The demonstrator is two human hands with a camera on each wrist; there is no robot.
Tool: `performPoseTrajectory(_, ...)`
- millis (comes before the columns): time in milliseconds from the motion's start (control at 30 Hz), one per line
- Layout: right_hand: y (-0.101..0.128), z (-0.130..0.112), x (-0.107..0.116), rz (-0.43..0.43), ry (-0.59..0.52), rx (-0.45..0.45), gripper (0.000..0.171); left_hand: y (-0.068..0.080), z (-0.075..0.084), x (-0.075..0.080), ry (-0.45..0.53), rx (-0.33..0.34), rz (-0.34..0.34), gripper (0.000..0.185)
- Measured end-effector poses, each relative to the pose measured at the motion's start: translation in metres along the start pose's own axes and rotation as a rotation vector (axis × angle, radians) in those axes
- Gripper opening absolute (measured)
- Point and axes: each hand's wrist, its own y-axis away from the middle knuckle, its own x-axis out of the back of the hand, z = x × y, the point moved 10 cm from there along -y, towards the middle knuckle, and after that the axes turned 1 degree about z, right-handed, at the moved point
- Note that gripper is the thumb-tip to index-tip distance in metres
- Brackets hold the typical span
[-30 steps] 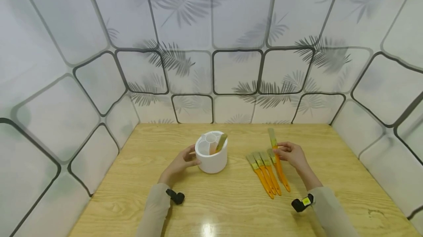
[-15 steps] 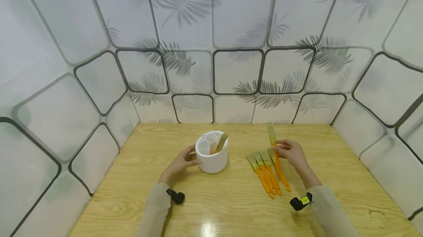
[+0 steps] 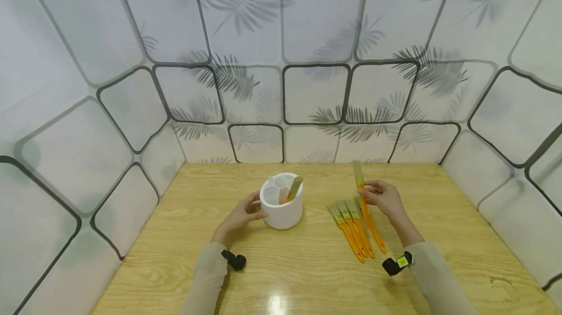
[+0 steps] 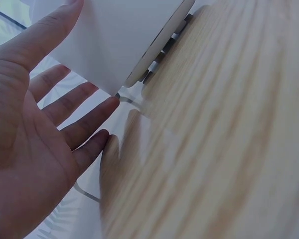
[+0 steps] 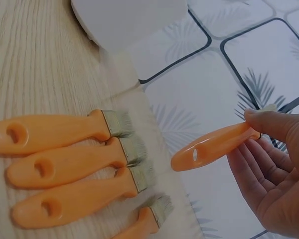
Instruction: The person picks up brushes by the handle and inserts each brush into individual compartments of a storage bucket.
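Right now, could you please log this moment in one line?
left hand: touching white cylindrical divided holder; right hand: pinching orange-handled flat paintbrush; wooden table: four similar paintbrushes

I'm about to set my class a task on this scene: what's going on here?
A person is handling flat paintbrushes with orange handles and pale bristles. The right hand pinches one brush, raised above the pale wooden table. The left hand rests against the side of a white, round, divided container, fingers spread. One brush leans inside it, bristles up. At this moment, four similar brushes lie on the table, to the right of the container.
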Motion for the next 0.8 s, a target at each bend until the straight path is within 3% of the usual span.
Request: performPoseTrajectory(800, 0.001, -0.02, -0.013, -0.025, -0.016, 0.044, 0.048, 0.001, 0.002, -0.002, 0.03, -0.01, -0.005, 0.076)
